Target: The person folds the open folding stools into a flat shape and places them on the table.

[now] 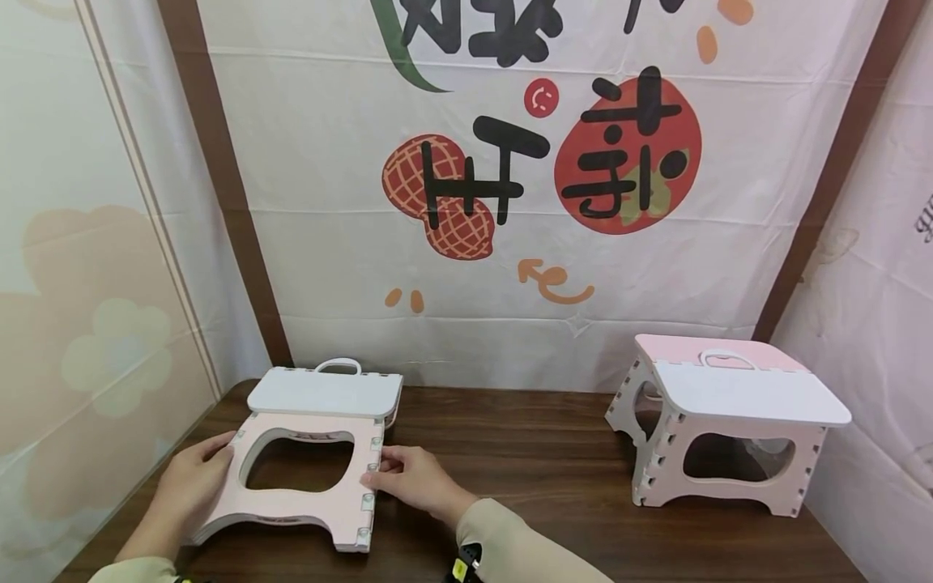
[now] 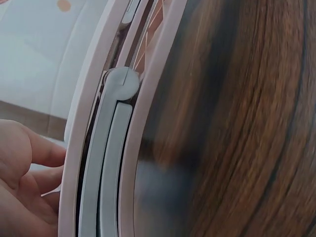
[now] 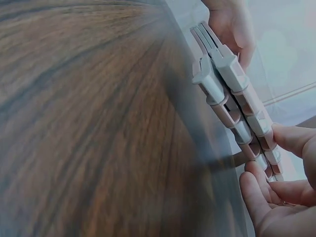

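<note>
A folding step stool (image 1: 306, 510) with pale pink leg panels and a white top (image 1: 326, 392) is folded nearly flat at the left of the table. My left hand (image 1: 195, 476) grips its left edge, thumb lying on the upper face. On the opposite side, my right hand (image 1: 419, 479) pinches the hinged edge between thumb and fingers. The right wrist view shows that stool edge-on, its grey-white hinges (image 3: 222, 74) lined up along two closely stacked layers. In the left wrist view, a rounded grey joint (image 2: 121, 84) sits between the pink layers.
A second stool (image 1: 736, 486), with a pink and white top, stands unfolded at the right of the dark wooden table (image 1: 503, 461). A printed cloth (image 1: 328, 267) hangs behind the table. More cloth panels (image 1: 66, 405) close off the sides.
</note>
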The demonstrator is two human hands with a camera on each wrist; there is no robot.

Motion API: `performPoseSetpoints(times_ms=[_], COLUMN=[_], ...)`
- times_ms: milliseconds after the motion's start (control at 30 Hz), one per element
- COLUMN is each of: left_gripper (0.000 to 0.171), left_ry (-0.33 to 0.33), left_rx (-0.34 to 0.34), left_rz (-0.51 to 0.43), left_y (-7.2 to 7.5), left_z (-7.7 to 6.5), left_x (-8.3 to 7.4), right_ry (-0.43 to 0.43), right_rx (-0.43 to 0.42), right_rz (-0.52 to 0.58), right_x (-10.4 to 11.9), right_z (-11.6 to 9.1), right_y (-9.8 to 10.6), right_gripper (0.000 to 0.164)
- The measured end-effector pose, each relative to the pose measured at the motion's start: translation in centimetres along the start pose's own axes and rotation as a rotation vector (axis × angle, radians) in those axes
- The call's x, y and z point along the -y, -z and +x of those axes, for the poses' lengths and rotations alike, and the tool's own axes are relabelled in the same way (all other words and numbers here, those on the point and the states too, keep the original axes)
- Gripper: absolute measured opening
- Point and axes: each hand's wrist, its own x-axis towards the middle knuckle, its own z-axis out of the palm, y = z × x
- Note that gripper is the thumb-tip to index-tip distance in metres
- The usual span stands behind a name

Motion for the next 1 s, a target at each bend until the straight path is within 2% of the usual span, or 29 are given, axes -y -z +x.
performPoseSetpoints(times_ms=[233,333,500,767,1000], left_gripper=[0.057,0.058,0.061,0.06,0.059], left_ry=[0.068,0.085,0.106,0.133,0.128], left_rx=[-0.037,-0.032,-0.009,-0.033,-0.044], left_rz=[-0.025,-0.02,-0.017,-0.036,-0.031], left_y=[0.4,0.5,0.9,1.2,1.2], left_z=[0.5,0.6,0.7,1.1,1.4], left_x=[0.8,1.3,2.2,3.3,3.9], right_ry=[-0.005,-0.017,-0.023,-0.02,-0.05], right_rx=[-0.042,-0.042,-0.046,-0.062,-0.061], right_rz=[-0.002,-0.003,0.0,0.006,-0.025], right_x=[0.5,0.7,0.8,0.9,1.1], right_z=[0.6,0.7,1.0,1.2,1.4], right_y=[-1.3,-1.8,-2.6,-3.8,-4.3], right_gripper=[0.05,0.048,0.04,0.031,0.03])
